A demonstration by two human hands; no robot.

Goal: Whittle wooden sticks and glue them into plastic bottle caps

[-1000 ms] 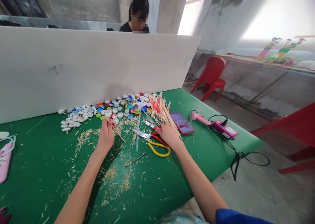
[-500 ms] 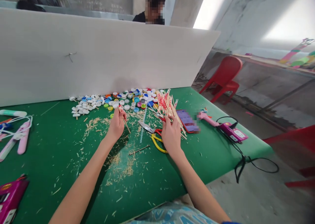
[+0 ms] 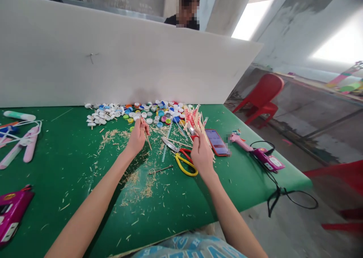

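My left hand [image 3: 137, 136] is closed on a thin wooden stick [image 3: 148, 141] that slants down toward the table. My right hand [image 3: 202, 152] is closed on a metal tool with a red handle [image 3: 194, 133]; its exact kind is hard to make out. The tool is beside a pile of wooden sticks [image 3: 202, 126], some wrapped in red-printed plastic. Just left of that hand lies a pair of scissors [image 3: 185, 164] with one yellow and one red handle. Pale wood shavings [image 3: 133, 178] are scattered under and around my left hand.
Bottle caps [image 3: 153, 112] in many colours and a heap of white capped pieces [image 3: 103, 114] lie along the white board [image 3: 127, 69]. A phone [image 3: 217, 141], a pink glue gun [image 3: 241, 141] and a purple box [image 3: 268, 159] with cables are right. A person sits behind the board.
The red-handled tool in my right hand has turned so its metal end points more upward. My left hand still holds the stick. The view has shifted slightly.
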